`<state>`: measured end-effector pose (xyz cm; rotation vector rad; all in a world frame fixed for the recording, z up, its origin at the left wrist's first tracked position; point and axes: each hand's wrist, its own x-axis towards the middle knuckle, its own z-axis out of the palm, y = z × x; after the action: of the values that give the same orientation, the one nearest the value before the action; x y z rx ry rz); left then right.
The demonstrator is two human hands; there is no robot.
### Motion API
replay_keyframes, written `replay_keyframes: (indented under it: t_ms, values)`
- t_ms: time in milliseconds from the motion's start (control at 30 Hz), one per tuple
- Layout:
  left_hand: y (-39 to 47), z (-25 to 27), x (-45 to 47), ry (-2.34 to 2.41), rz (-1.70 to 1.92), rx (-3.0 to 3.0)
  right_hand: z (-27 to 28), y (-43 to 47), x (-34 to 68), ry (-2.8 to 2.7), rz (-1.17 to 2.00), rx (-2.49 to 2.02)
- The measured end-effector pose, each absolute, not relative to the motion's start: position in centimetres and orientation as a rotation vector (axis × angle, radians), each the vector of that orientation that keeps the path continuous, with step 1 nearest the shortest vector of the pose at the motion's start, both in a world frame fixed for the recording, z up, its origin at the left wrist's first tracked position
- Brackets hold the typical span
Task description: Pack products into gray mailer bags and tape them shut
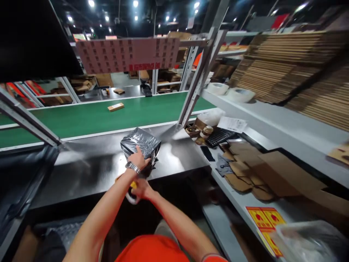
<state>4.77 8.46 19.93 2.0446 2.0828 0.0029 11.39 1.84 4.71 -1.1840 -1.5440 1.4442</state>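
Note:
A package wrapped in shiny black plastic lies on the metal bench top, near its front edge. My left hand, with a metal watch at the wrist, rests on top of the package with thumb and index finger spread. Just below it, my right hand is closed around a yellow tape dispenser. A pale tape roll shows under that hand. My forearm and hands partly cover the dispenser, and loose folds of black plastic hang at the package's near side.
Behind the metal bench runs a green conveyor belt carrying a small carton. Metal posts frame the bench. At right, a shelf holds tape rolls and stacked cardboard; below are a keyboard and flattened cartons.

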Motion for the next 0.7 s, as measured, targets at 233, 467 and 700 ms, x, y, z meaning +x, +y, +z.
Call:
replay_keyframes:
  t_ms: [233,467,700]
  values:
    - [9.3,19.5,-1.9,1.936,-0.137,2.163,4.1,-3.8,21.1,-1.595,1.411,-1.533]
    - [14.7,17.1,-12.7,1.778,-0.123,2.064,9.1,-1.1,33.2,-1.236,1.238,-1.415]
    - [7.9,21.9,-3.4,1.781,0.640,1.902,15.2,4.7,35.9,-1.271,1.111,-1.069]
